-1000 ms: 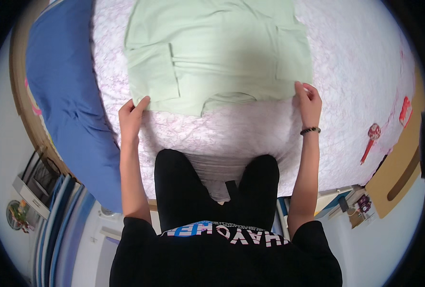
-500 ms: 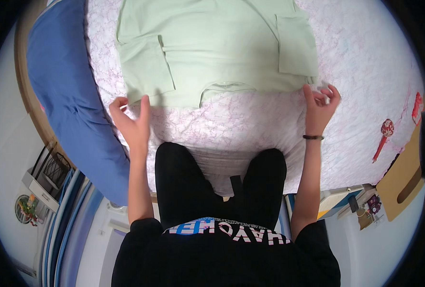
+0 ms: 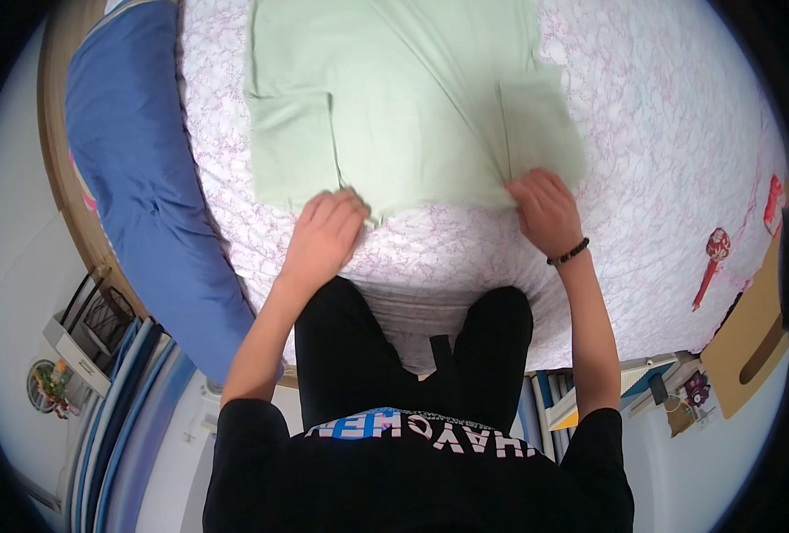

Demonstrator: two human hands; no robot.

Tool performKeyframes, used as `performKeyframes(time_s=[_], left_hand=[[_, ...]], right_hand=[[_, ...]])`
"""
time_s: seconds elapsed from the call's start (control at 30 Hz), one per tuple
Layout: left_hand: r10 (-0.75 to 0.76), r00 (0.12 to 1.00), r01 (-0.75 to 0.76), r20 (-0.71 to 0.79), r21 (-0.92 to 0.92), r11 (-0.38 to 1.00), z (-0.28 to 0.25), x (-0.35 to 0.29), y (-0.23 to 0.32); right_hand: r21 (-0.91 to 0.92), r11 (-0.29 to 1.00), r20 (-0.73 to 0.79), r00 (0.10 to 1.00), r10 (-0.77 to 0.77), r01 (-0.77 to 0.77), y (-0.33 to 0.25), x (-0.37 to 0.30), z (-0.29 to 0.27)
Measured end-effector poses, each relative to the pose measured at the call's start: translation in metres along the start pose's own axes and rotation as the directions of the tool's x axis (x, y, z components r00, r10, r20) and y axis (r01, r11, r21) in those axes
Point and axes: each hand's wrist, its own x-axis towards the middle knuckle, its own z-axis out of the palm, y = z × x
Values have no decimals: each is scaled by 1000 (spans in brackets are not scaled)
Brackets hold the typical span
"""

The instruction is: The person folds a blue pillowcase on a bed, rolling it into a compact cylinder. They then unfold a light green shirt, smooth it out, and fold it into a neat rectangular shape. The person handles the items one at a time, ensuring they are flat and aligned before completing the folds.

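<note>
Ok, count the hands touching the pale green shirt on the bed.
2. The left hand presses the pale green cotton shirt at its near hem, left of middle; the right hand holds the hem's right corner.

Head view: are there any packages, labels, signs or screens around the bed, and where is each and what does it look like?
No packages, signs or screens can be made out.
Printed lettering: a band of white and blue letters across the person's black shirt, bottom centre.
Red tag-like items: two small red and white shapes on the bed cover, far right; too small to tell what they are.
</note>
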Motion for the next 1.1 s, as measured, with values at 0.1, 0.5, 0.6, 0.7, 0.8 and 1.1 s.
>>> performKeyframes(time_s=[0.1,0.5,0.6,0.7,0.8,1.1], left_hand=[[20,999,-19,40,-27,999,3,-24,8],[-761,649,561,0,-676,478,-15,-41,-59],[-800,552,646,235,-727,232,-9,-46,-78],[-812,535,648,233,-730,218,-7,-51,-78],[-830,558,538,9,-765,354,-9,-45,-49],[-247,964,259,94,-143,955,-36,-39,-61]], right_hand=[[38,998,90,994,-60,57,-15,-19,-4],[554,173,204,334,920,-814,25,-46,-21],[529,274,182,423,888,-803,16,-41,-17],[661,224,126,399,908,-717,7,-49,-14],[777,190,88,402,912,-600,-4,-55,-8],[166,939,64,954,293,-300,21,-50,-36]])
